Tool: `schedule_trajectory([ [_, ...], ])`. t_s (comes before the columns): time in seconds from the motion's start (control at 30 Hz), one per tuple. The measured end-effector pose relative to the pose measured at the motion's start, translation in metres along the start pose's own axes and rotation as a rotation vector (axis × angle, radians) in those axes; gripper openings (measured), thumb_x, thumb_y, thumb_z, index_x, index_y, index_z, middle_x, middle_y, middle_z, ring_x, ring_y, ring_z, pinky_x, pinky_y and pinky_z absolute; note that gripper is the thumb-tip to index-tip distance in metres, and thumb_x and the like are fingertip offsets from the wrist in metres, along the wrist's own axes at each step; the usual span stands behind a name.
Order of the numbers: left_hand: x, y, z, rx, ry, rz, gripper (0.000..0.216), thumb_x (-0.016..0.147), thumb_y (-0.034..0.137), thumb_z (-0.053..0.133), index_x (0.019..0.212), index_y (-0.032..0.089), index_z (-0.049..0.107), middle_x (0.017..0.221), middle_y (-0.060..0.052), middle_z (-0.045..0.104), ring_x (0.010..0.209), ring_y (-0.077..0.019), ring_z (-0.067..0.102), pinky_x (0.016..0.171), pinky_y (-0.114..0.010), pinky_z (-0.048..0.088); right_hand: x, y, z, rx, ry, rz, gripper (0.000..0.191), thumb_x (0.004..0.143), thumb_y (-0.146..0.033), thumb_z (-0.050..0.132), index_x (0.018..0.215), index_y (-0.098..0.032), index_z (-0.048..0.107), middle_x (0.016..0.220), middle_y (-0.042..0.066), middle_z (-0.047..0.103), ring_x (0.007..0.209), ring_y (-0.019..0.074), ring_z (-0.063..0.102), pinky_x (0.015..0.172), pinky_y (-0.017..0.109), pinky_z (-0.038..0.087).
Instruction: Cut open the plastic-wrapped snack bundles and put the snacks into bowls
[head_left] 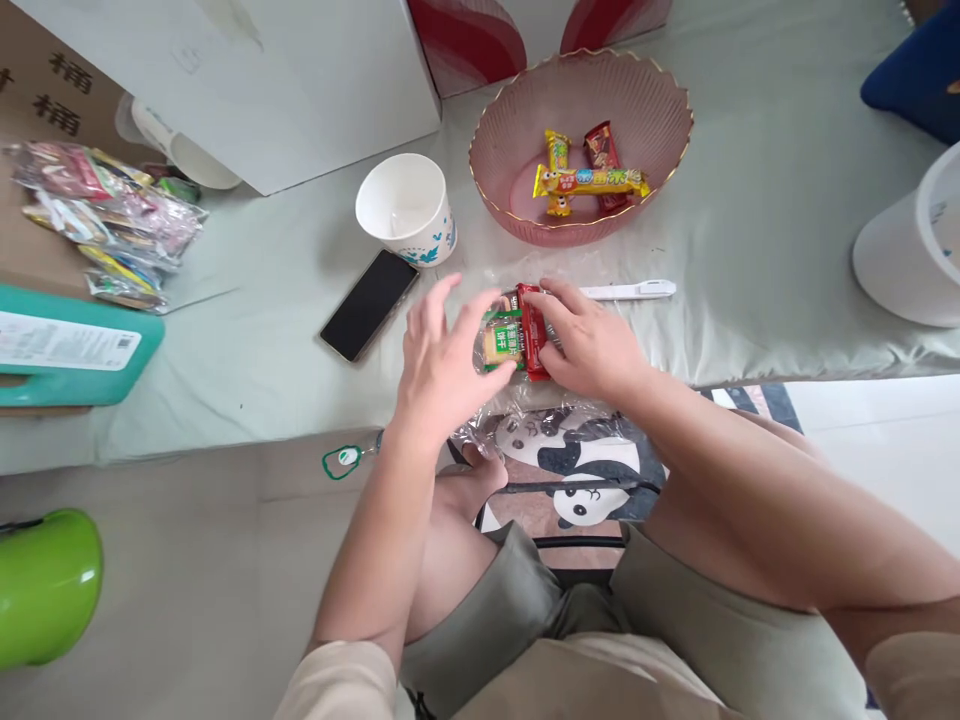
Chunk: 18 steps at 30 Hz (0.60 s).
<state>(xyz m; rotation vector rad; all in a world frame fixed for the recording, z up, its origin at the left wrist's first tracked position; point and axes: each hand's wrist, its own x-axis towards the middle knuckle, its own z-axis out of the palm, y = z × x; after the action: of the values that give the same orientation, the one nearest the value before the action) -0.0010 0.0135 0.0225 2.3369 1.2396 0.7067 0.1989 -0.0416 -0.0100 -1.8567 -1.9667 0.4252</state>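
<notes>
A green-and-clear biscuit packet [502, 341] and a red snack packet [535, 335] lie side by side on crinkled clear plastic film [517, 400] near the table's front edge. My left hand [442, 350] curves around the left side of the biscuit packet, fingers spread, with the thumb at its lower corner. On the right, my right hand [592, 340] has its thumb and fingertips against the red packet. A white pen-like cutter [630, 291] lies just beyond my right hand, its left end beside my fingers.
Behind stand a paper cup [405, 205] and a pink scalloped bowl [499, 175] with several wrapped snacks. A black phone [370, 305] lies left of my hands. Bagged snacks [112, 220] and a teal container [82, 345] are far left; a white tub [892, 255] stands right.
</notes>
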Motion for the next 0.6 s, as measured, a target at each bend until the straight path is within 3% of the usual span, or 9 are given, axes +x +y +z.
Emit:
schedule_trajectory([
  [0.07, 0.011, -0.014, 0.009, -0.097, 0.092, -0.164, 0.049, 0.076, 0.018, 0.083, 0.122, 0.025, 0.068, 0.129, -0.008, 0.071, 0.121, -0.0295, 0.068, 0.099, -0.044, 0.058, 0.0, 0.0, -0.001, 0.003, -0.02, 0.008, 0.063, 0.088, -0.016, 0.049, 0.151, -0.01, 0.057, 0.163, 0.022, 0.052, 0.134, 0.0405, 0.064, 0.1, 0.057, 0.061],
  [0.13, 0.022, -0.037, 0.011, -0.218, 0.17, -0.395, 0.012, 0.094, 0.029, 0.069, 0.104, 0.021, 0.068, 0.087, -0.001, 0.071, 0.08, -0.0195, 0.071, 0.074, -0.038, 0.056, 0.0, -0.001, -0.002, 0.003, -0.023, 0.0, 0.064, 0.088, -0.015, 0.049, 0.151, -0.01, 0.057, 0.162, 0.022, 0.052, 0.135, 0.0398, 0.064, 0.102, 0.056, 0.061],
  [0.23, 0.032, -0.065, -0.001, -0.319, 0.304, -0.657, 0.015, 0.102, 0.025, 0.059, 0.09, 0.018, 0.064, 0.064, 0.006, 0.054, 0.07, -0.0116, 0.065, 0.065, -0.034, 0.044, 0.0, -0.002, -0.004, -0.001, -0.017, -0.011, 0.064, 0.088, -0.013, 0.049, 0.152, -0.012, 0.057, 0.16, 0.02, 0.056, 0.134, 0.0386, 0.064, 0.102, 0.054, 0.061],
  [0.3, 0.032, -0.07, -0.013, -0.295, 0.465, -0.663, 0.012, 0.101, 0.013, 0.058, 0.09, 0.015, 0.061, 0.066, 0.007, 0.052, 0.078, -0.0101, 0.065, 0.069, -0.037, 0.04, -0.001, -0.003, -0.004, -0.006, -0.034, 0.0, 0.065, 0.088, -0.013, 0.048, 0.153, -0.013, 0.057, 0.158, 0.019, 0.057, 0.133, 0.0386, 0.065, 0.1, 0.054, 0.061],
  [0.4, 0.021, -0.052, -0.024, -0.193, 0.619, -0.414, 0.01, 0.1, 0.007, 0.057, 0.094, 0.013, 0.062, 0.076, 0.006, 0.055, 0.088, -0.0105, 0.064, 0.073, -0.043, 0.039, -0.001, -0.005, -0.005, -0.019, -0.054, 0.011, 0.065, 0.088, -0.013, 0.049, 0.152, -0.013, 0.057, 0.156, 0.019, 0.059, 0.131, 0.0388, 0.065, 0.101, 0.054, 0.061],
  [0.43, 0.017, -0.042, -0.023, -0.209, 0.549, -0.322, 0.008, 0.099, 0.01, 0.059, 0.095, 0.014, 0.064, 0.076, 0.005, 0.057, 0.084, -0.0107, 0.064, 0.072, -0.043, 0.04, 0.0, -0.005, -0.004, -0.027, -0.052, 0.012, 0.065, 0.088, -0.013, 0.049, 0.152, -0.013, 0.058, 0.155, 0.019, 0.06, 0.13, 0.0388, 0.066, 0.101, 0.054, 0.06],
  [0.5, 0.008, -0.019, -0.013, -0.24, 0.171, -0.189, 0.006, 0.098, 0.022, 0.064, 0.097, 0.019, 0.069, 0.081, 0.001, 0.064, 0.081, -0.0142, 0.066, 0.072, -0.042, 0.05, 0.0, -0.006, -0.003, -0.042, -0.038, 0.01, 0.064, 0.088, -0.015, 0.051, 0.151, -0.013, 0.059, 0.151, 0.02, 0.063, 0.127, 0.039, 0.067, 0.1, 0.054, 0.06],
  [0.53, 0.005, -0.01, -0.005, -0.197, 0.002, -0.134, 0.014, 0.092, 0.026, 0.073, 0.104, 0.021, 0.071, 0.094, -0.002, 0.07, 0.092, -0.0194, 0.069, 0.08, -0.044, 0.056, 0.0, -0.006, -0.003, -0.047, -0.031, 0.009, 0.064, 0.088, -0.015, 0.051, 0.151, -0.013, 0.059, 0.15, 0.02, 0.064, 0.126, 0.0391, 0.068, 0.1, 0.055, 0.06],
  [0.6, 0.001, 0.003, 0.01, -0.041, -0.205, -0.048, 0.06, 0.077, 0.026, 0.087, 0.133, 0.024, 0.067, 0.139, -0.011, 0.064, 0.13, -0.034, 0.062, 0.109, -0.055, 0.055, -0.001, -0.006, -0.002, -0.048, -0.023, 0.011, 0.064, 0.088, -0.016, 0.05, 0.152, -0.013, 0.059, 0.151, 0.018, 0.064, 0.128, 0.0386, 0.067, 0.102, 0.054, 0.06],
])
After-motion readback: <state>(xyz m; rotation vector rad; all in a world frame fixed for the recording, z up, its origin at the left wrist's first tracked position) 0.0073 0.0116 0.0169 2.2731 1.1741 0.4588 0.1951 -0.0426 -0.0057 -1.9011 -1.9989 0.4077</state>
